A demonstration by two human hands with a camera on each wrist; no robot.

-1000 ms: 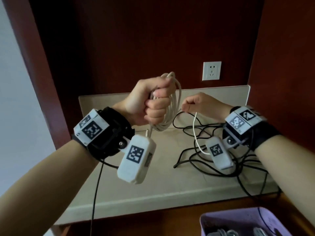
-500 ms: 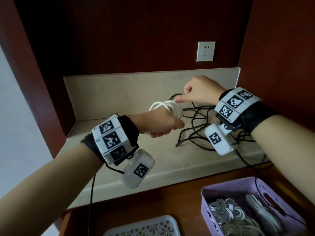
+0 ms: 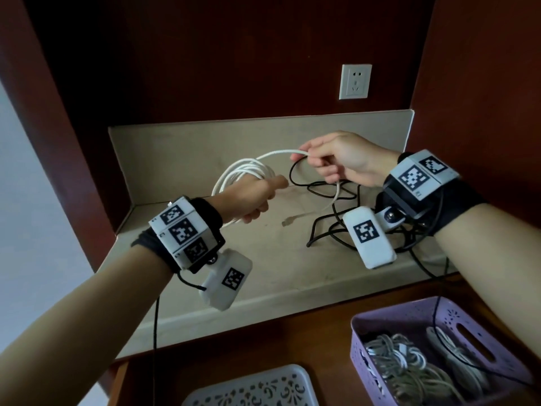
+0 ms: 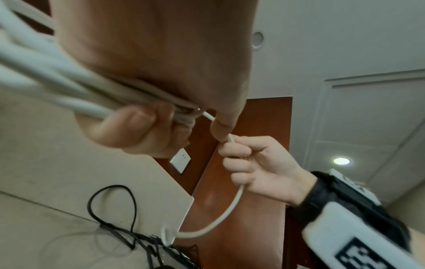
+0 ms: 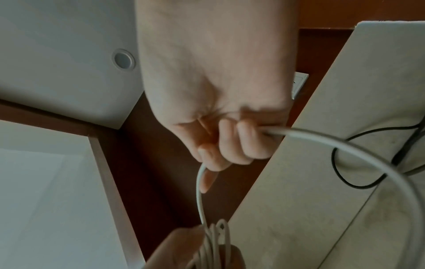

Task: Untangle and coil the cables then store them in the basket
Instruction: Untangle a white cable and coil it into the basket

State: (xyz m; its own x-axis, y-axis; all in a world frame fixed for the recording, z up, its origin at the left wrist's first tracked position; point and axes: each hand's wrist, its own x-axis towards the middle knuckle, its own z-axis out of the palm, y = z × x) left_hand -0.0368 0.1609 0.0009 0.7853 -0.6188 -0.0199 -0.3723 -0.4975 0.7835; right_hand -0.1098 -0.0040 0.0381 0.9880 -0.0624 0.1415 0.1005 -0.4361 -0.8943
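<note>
Head view: from above and behind both forearms, facing forward and down over the beige tabletop (image 3: pixel 263 268) toward the wall socket (image 3: pixel 355 81). Left wrist view: very near, from under the left hand (image 4: pixel 161 76), tilted up toward the ceiling; right wrist view: equally close beneath the right hand (image 5: pixel 218 102). Shared by all three: the white cable (image 3: pixel 275 155) strung between both hands.
</note>
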